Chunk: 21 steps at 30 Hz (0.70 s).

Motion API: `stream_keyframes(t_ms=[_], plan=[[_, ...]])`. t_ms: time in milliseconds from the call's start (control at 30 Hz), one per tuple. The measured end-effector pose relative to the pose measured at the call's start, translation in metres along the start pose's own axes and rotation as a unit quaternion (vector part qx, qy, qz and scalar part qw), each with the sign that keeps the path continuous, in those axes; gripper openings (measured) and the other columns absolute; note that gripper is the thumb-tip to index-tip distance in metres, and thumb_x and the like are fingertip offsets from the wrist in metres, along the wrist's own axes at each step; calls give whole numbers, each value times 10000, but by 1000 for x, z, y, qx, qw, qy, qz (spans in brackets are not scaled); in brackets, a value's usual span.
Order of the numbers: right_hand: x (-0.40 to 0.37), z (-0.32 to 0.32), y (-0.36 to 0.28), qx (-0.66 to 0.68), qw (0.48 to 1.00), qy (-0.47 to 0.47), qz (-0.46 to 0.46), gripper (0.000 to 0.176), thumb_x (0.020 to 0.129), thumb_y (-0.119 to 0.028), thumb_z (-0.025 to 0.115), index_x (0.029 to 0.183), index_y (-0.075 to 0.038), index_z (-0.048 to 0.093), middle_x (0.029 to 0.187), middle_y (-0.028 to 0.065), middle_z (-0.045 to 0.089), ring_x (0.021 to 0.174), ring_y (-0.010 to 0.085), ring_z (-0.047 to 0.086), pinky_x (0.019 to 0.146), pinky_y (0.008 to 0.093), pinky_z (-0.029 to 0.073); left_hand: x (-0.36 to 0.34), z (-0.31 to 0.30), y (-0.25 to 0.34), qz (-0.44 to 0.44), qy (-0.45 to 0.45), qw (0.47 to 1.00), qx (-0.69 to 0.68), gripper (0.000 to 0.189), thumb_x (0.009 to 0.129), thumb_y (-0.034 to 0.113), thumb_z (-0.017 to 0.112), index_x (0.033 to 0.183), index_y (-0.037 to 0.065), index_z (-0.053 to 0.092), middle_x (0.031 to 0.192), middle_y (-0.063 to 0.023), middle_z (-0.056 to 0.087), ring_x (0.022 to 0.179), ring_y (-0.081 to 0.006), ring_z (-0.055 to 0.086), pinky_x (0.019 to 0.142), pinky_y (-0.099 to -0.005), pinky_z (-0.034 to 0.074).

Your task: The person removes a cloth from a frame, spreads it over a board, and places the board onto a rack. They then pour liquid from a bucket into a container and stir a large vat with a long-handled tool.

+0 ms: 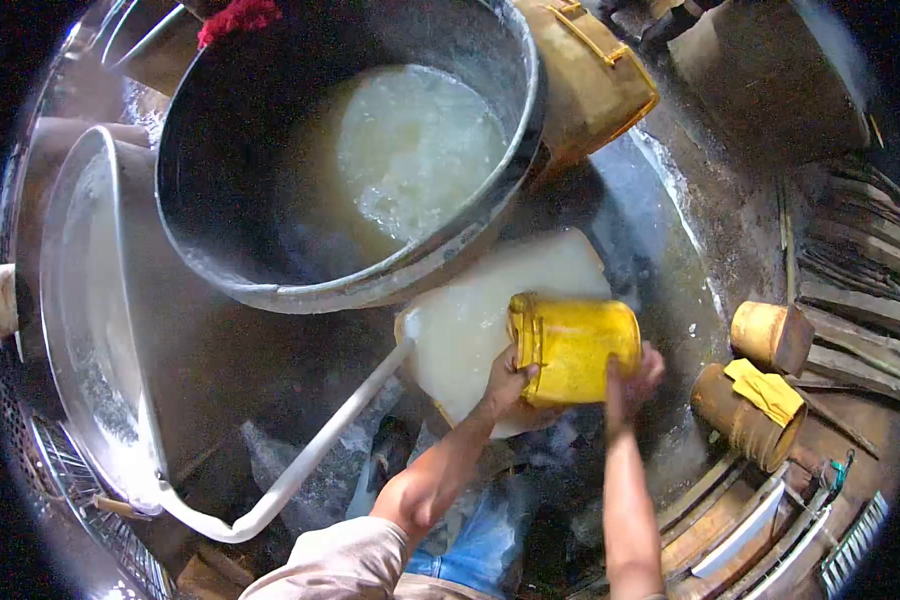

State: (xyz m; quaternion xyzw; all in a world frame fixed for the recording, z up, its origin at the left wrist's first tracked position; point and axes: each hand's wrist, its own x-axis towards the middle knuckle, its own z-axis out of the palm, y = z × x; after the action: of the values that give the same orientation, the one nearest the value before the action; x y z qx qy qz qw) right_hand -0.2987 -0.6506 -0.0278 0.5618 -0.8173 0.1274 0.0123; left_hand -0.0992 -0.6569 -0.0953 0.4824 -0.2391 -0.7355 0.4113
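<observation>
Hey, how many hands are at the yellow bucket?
2: the left hand at the ridged end of the yellow bucket, and the right hand, blurred, at its opposite end. No others show there.

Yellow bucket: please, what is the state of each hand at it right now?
Left hand: closed, holding the yellow bucket near its rim.
Right hand: at the bucket's other end, blurred; its grip cannot be told.
</observation>
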Motion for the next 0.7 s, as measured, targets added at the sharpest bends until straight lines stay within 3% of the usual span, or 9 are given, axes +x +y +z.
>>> stream_keyframes(t_ms=[67,133,167,233,267,400,467,600,700], plan=[[11,11,38,-52,998,-30,18,592,756,-263,675,1224,-5,419,1191,168,456,1123,293,431,968,382,327,0,-16,-5,-24,-1,1000,-5,276,771,-72,560,1026,18,508,913,1,560,834,-103,517,764,-248,427],[1,39,76,188,960,-128,166,598,781,-260,650,1249,3,387,1179,164,471,1098,277,450,953,364,341,-4,-26,-13,-70,-9,997,-13,231,746,-66,584,937,27,495,815,22,510,760,-94,477,716,-240,415],[19,20,56,395,832,-313,233,622,799,-268,634,1280,3,348,1206,171,473,1112,270,452,951,379,342,-3,-30,-24,-71,-6,997,-13,231,746,-66,584,937,27,495,815,22,510,760,-94,477,716,-240,415],[12,14,21,369,871,-251,206,621,804,-267,628,1283,7,344,1219,181,470,1124,280,451,951,379,344,1,-41,-48,47,39,995,78,265,724,-45,601,936,68,488,817,26,500,779,-104,469,723,-266,418],[6,17,11,339,905,-185,176,620,809,-265,623,1286,10,339,1232,191,467,1136,290,450,951,379,345,1,-42,-46,45,40,995,79,265,724,-45,601,936,68,488,817,26,500,779,-104,469,723,-266,418],[-14,55,10,192,962,-128,142,637,814,-269,618,1297,19,317,1222,211,465,1141,319,445,957,374,342,7,-64,-67,-32,74,995,50,290,734,-53,574,896,94,384,804,13,418,677,-70,391,577,-231,357],[-23,79,12,79,994,-69,25,668,807,-297,622,1309,17,311,1222,243,457,1146,353,439,950,384,351,6,-75,-66,-29,85,996,20,303,729,-48,588,881,101,372,808,12,412,709,-86,415,593,-232,376],[-56,129,28,203,972,-77,91,703,801,-335,623,1316,25,308,1240,265,439,1173,363,416,945,414,355,15,-96,-68,-17,73,996,55,354,692,-31,632,833,110,340,787,4,414,758,-112,462,643,-262,418],[-71,154,30,60,959,-181,211,712,802,-377,614,1303,41,329,1247,287,421,1165,374,425,920,425,381,29,-104,-58,-54,63,976,202,367,657,4,678,817,97,361,732,-12,453,700,-123,496,623,-273,437]])
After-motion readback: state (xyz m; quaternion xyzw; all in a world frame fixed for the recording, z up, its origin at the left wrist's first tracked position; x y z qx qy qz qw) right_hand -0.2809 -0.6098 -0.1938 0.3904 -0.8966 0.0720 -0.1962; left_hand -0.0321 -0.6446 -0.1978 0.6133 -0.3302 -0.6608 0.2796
